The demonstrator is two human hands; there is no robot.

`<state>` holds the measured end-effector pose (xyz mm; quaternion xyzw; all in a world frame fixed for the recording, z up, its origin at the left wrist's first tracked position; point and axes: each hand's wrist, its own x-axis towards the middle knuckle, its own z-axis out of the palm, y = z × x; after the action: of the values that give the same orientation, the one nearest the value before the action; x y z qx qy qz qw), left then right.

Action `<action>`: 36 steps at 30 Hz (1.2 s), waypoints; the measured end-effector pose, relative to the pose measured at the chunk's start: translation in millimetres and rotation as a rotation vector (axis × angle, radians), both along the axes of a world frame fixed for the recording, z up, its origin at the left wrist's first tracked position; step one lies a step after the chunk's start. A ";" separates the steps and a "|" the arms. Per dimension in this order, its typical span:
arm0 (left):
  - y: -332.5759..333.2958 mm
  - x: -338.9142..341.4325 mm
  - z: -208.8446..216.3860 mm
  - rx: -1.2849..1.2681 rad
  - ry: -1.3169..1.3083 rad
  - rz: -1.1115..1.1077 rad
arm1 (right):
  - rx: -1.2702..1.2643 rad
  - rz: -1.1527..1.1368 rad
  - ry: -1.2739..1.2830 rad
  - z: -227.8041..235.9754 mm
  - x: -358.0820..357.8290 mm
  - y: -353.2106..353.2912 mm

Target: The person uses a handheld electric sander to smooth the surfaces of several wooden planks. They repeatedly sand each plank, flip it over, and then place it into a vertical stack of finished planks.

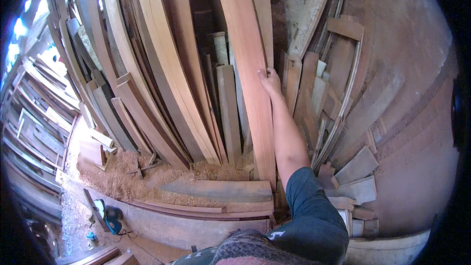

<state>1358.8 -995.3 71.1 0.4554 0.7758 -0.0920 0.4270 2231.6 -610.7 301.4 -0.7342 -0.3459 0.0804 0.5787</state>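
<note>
A long reddish wooden plank [252, 73] stands tilted among other boards, its top running out of view at the upper edge. My right hand [270, 81] grips its right edge, thumb on the front face and the fingers mostly hidden around the edge. Just behind it leans a paler board [260, 0]. The plank's foot is near the right end of a low board [221, 190] that lies in wood shavings. My left hand does not show.
Tall boards [171, 73] lean in a row to the left. Shorter offcuts [358, 167] are stacked at the right beside a brown wall [412, 167]. Shavings [113, 176] cover the floor. A blue power saw [112, 216] with a cord sits at the lower left.
</note>
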 end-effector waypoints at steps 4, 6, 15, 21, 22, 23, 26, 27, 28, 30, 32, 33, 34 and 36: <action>22.7 0.5 -2.4 0.028 -0.029 0.027 | -0.017 0.109 0.116 -3.3 0.5 0.6; 42.5 2.7 -7.6 0.060 -0.063 0.009 | -0.039 0.167 0.121 -6.8 15.7 -9.0; 266.1 211.7 136.0 0.774 -0.553 -0.278 | 0.063 0.080 -0.114 15.9 -72.5 -84.0; 406.9 435.0 275.7 0.695 -1.182 -0.258 | 0.100 0.123 -0.132 41.0 -118.4 -131.3; 407.1 469.4 300.8 0.688 -1.207 -0.201 | 0.128 0.116 -0.134 46.5 -117.5 -138.9; 411.6 496.3 317.4 0.677 -1.202 -0.259 | 0.153 0.114 -0.133 47.2 -116.9 -144.8; 399.5 553.7 332.2 0.729 -1.158 -0.412 | 0.124 0.075 -0.126 14.9 -87.5 -155.7; 400.4 553.2 329.0 0.726 -1.132 -0.512 | 0.107 0.031 -0.117 17.0 -81.7 -167.2; 397.3 539.0 321.9 0.729 -1.101 -0.606 | 0.095 0.000 -0.107 25.1 -80.8 -175.0; 387.6 502.2 306.7 0.744 -1.062 -0.609 | 0.150 -0.035 -0.063 24.2 -59.6 -185.9; 380.3 455.8 270.8 0.653 -0.991 -0.531 | 0.147 -0.121 -0.033 21.7 -31.6 -202.0; 378.4 431.5 245.9 0.597 -0.981 -0.479 | 0.234 -0.125 -0.038 12.6 -8.0 -215.3; 374.5 408.3 220.7 0.550 -0.915 -0.406 | 0.320 -0.135 -0.045 4.2 10.8 -226.8; 368.3 364.7 156.8 0.488 -0.784 -0.333 | 0.449 -0.176 0.064 18.7 10.6 -257.7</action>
<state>1723.5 -627.0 227.9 0.6605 0.4722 0.2036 0.5471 2242.3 -868.4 320.1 -0.6115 -0.2712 -0.0259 0.7428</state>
